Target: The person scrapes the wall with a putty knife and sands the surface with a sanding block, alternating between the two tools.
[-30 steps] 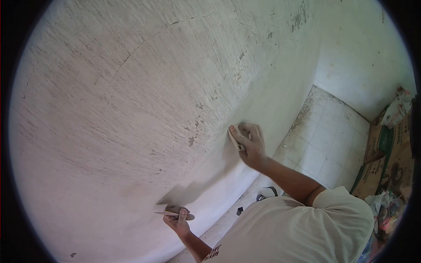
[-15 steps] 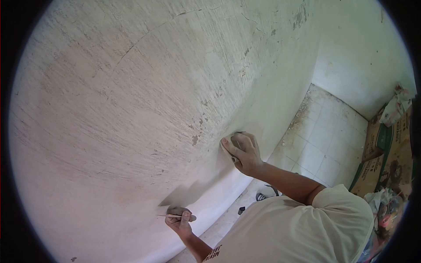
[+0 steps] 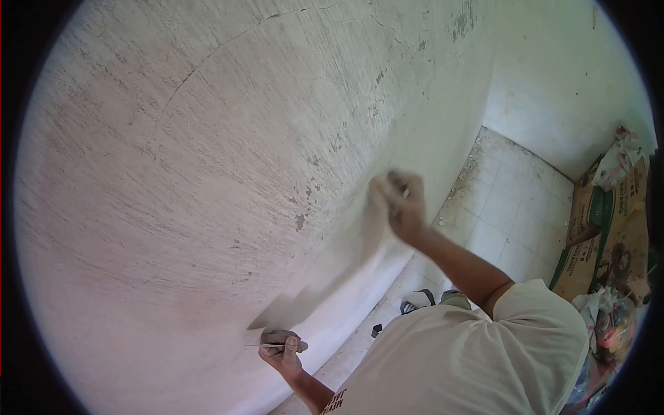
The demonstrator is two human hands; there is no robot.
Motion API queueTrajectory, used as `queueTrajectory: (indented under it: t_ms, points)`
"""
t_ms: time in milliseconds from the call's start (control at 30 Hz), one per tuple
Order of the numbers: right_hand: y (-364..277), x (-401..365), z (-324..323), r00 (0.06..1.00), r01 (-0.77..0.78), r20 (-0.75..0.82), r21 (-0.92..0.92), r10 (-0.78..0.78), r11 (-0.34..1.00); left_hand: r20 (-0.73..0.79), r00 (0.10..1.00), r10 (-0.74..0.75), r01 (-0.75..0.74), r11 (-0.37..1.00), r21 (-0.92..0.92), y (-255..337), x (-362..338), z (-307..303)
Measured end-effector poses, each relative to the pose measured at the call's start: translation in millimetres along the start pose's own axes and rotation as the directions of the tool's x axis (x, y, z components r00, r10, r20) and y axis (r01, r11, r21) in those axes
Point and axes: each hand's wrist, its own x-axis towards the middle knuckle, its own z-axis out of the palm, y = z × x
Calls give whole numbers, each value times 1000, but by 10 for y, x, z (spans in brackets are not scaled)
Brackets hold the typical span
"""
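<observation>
My right hand (image 3: 407,211) is closed around a pale, flat-edged scraper (image 3: 377,194) held up to the wall (image 3: 207,228); both are smeared by motion. Lower and to the left, my left hand (image 3: 282,354) grips a thin flat plate (image 3: 261,344), seen almost edge-on. Grey paste shows on this plate and around the fingers. The wall is pale and rough, with streaks, a long curved crack and chipped grey patches left of my right hand. A smoother band runs along its lower part, where the shadows of my arms fall.
Pale floor tiles (image 3: 494,207) with dusty debris run along the wall's foot to a second wall (image 3: 553,90). Printed cardboard (image 3: 615,235) and plastic bags (image 3: 609,321) lie at the right. A shoe (image 3: 417,301) and a small dark object (image 3: 376,330) show on the floor near my body.
My right hand has swept up and to the right along the wall with the scraper. My left hand stays nearly in place with its plate. The view has shifted slightly.
</observation>
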Motion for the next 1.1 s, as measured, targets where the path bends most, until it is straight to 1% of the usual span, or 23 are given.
queueTrajectory:
  t_ms: [33,67,100,133,200,300,333,400,467,500,600,633,733,767,833,867,933,967,1033,1067,1100]
  points:
    - [209,94,-4,990,-119,-66,75,124,990,-2,1000,1,-1,1000,-1,-5,-4,0]
    - [468,178,-35,981,-155,-110,67,162,986,-2,1000,7,-7,1000,-2,-3,-4,6]
    - [616,297,-102,951,-292,-112,-1,290,957,-1,1000,13,-13,1000,-3,8,-1,15]
    - [684,405,-164,907,-406,-114,26,407,913,2,1000,19,-19,1000,-4,15,2,24]
    - [698,425,-159,900,-417,-121,33,418,908,3,1000,12,-12,1000,4,3,-4,14]
    - [352,125,48,955,-256,-101,197,280,946,-1,1000,7,-7,1000,30,5,3,21]
    - [179,123,-30,970,-232,-36,178,242,956,-5,1000,6,-5,999,41,11,1,25]
    - [402,126,-49,995,-91,-34,64,93,994,-17,1000,6,-5,998,68,22,-2,34]
    - [671,372,-70,966,-216,-134,45,220,975,-24,1000,5,-3,998,70,25,-7,54]
    - [768,564,-143,945,-283,-158,49,287,958,-26,999,-29,31,994,102,-11,-17,0]
    - [1080,907,-228,902,-378,-183,101,391,920,-85,996,-39,52,986,156,-79,-47,-47]
    - [1042,904,-231,893,-401,-164,129,418,907,-95,995,-44,59,986,157,-103,-48,-56]
    - [879,600,-69,942,-252,-213,63,260,966,8,999,39,-40,977,212,-89,-34,-56]
    - [870,552,-87,952,-230,-193,68,239,971,-5,996,86,-84,981,174,-117,-17,-2]
    - [918,527,-146,969,-186,-149,84,197,979,-57,997,61,-45,970,239,-74,-7,119]
    - [1060,606,-176,962,-221,-149,76,230,972,-84,995,48,-23,962,271,-45,-14,186]
    - [1471,907,-255,941,-297,-153,53,301,954,-80,996,41,-17,959,284,3,0,415]
    - [1649,1085,-293,921,-345,-163,82,354,935,-73,997,34,-12,957,289,15,16,554]
    - [1942,1385,-414,871,-437,-183,138,457,889,-26,998,63,-55,967,249,-27,60,856]
    - [1961,1406,-441,885,-400,-202,132,420,907,-4,997,81,-78,971,228,-60,82,989]
    - [1913,1399,-419,898,-360,-221,128,380,924,-27,999,-26,31,975,221,-93,92,1080]
